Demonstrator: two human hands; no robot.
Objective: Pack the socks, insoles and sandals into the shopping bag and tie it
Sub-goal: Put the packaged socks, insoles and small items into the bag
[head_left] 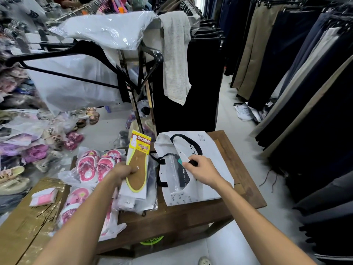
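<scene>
A white shopping bag (208,150) with black handles lies flat on a wooden table (238,169). My right hand (202,170) pinches the bag's upper edge at its mouth, lifting it; a dark packet shows inside. My left hand (122,172) grips a packaged pair of brown insoles (138,165) with a yellow rim and red-yellow header, held above a stack of clear sock packets (137,203). Pink sandals in plastic (97,165) lie to the left, with another wrapped pair (76,203) nearer me.
A cardboard box (23,226) with a small pink-white packet (44,196) stands at the left. A clothes rack with hangers and plastic-covered garments (107,29) rises behind the table. Trousers (286,54) hang along the right. Shoes (34,153) are piled on the floor at left.
</scene>
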